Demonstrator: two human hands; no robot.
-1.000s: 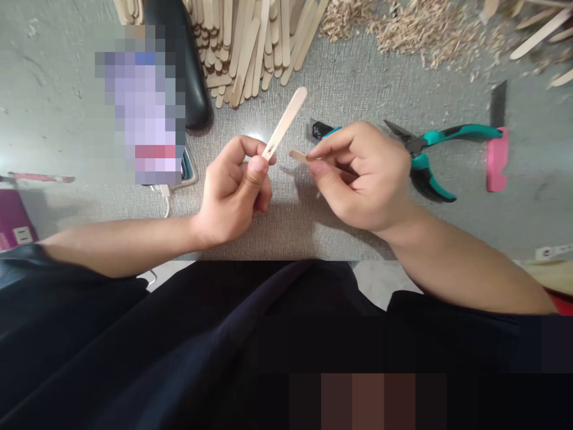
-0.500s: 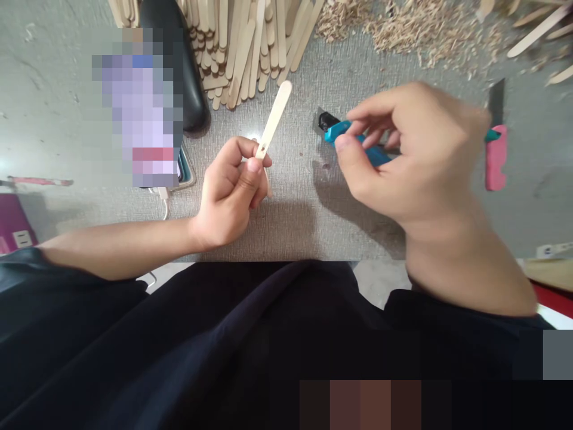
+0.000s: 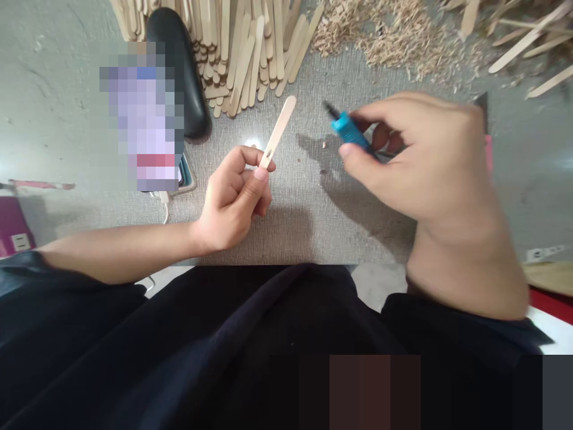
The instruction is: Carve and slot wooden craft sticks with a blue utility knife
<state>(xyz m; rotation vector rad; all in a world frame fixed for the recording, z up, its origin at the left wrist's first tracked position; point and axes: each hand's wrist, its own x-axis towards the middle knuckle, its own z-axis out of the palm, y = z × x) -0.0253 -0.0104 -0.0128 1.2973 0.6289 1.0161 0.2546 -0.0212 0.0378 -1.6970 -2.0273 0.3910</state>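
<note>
My left hand [image 3: 237, 200] pinches a wooden craft stick [image 3: 281, 128] near its lower end, between thumb and curled fingers. The stick tilts up to the right and has a small dark-edged hole or notch just above my thumb. My right hand [image 3: 425, 155] is closed around a blue utility knife [image 3: 351, 131], held above the table with its dark tip pointing up-left toward the stick. Knife and stick are apart. Part of the knife's handle is hidden in my palm, and its tip is blurred.
Many craft sticks [image 3: 250, 54] lie piled at the back, beside wood shavings [image 3: 394, 36]. More sticks [image 3: 530, 45] lie far right. A black case [image 3: 179, 77] and a blurred-out phone-like object [image 3: 143, 119] with a cable stand left. A pink-handled knife [image 3: 489, 152] lies partly behind my right hand.
My right hand has lifted the blue knife off the table and turned it, its shadow now separate. My left hand keeps the craft stick with little movement. The view has shifted slightly.
</note>
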